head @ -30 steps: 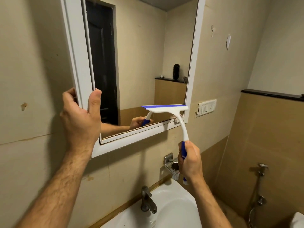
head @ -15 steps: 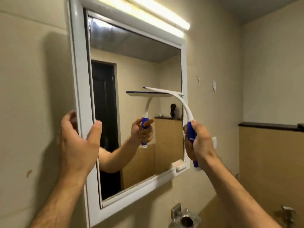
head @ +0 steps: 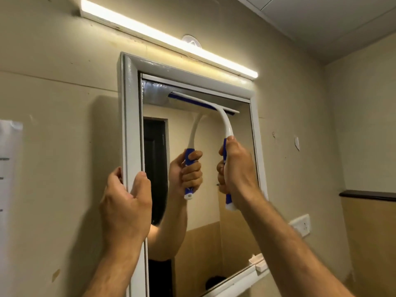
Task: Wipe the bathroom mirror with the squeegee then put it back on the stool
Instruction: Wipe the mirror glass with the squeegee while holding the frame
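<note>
The white-framed bathroom mirror [head: 131,125] hangs on the beige wall in front of me. My left hand [head: 126,202] grips the frame's left edge, thumb on the front and fingers behind. My right hand [head: 237,168] is closed around the blue grip of the white squeegee [head: 225,123]. Its curved neck rises to the blade, which lies against the glass just under the frame's top edge. The mirror reflects the squeegee, my hand and a dark door. The stool is out of view.
A lit tube light [head: 167,38] runs along the wall just above the mirror. A white switch plate [head: 301,225] sits on the wall at lower right, below a dark ledge [head: 368,195]. White paper [head: 9,189] hangs at far left.
My right hand has carried the squeegee from the mirror's lower right up to its top edge. The view has tilted upward, so the basin and tap dropped out. My left hand stays on the frame.
</note>
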The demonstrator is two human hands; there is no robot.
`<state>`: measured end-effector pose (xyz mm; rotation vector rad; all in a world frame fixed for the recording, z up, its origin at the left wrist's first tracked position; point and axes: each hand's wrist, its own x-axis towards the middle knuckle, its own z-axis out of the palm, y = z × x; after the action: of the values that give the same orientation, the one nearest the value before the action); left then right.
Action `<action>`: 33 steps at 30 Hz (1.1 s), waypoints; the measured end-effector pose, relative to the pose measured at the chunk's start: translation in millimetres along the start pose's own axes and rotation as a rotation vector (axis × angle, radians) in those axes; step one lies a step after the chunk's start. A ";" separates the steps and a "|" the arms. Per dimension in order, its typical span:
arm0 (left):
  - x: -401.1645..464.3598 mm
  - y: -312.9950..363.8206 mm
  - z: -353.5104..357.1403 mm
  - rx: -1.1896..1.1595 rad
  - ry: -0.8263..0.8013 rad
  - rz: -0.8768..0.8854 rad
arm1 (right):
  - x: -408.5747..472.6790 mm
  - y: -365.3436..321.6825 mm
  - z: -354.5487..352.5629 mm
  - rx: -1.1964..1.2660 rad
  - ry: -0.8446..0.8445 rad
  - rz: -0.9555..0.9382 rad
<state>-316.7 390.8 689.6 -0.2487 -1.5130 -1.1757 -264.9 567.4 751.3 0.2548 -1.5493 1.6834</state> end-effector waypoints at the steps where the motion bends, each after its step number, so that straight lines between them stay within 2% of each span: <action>1: 0.4 0.0 -0.1 0.005 0.000 -0.002 | -4.1 2.4 4.8 0.011 -0.003 0.005; 11: -0.5 2.3 -2.1 0.008 -0.024 0.001 | -10.9 -8.3 32.3 0.105 -0.024 0.002; 17: 0.2 3.6 -0.6 0.014 -0.004 0.036 | -34.9 -8.9 46.2 0.242 -0.158 -0.088; 25: -0.5 8.0 -3.5 0.027 -0.021 0.029 | -24.7 -17.4 48.9 0.150 -0.114 -0.142; 27: -0.8 9.0 -3.6 0.020 -0.019 0.023 | -28.8 -10.0 46.3 0.203 -0.132 -0.127; 30: -1.6 9.8 -4.4 -0.003 -0.039 0.005 | -34.9 10.8 36.0 0.006 -0.116 -0.127; 33: -1.6 10.7 -5.9 -0.023 -0.043 0.005 | -40.8 29.0 26.1 -0.087 -0.108 -0.124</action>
<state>-304.9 392.1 693.0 -0.2944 -1.5361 -1.1912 -267.5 529.2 709.8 0.3935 -1.6466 1.5240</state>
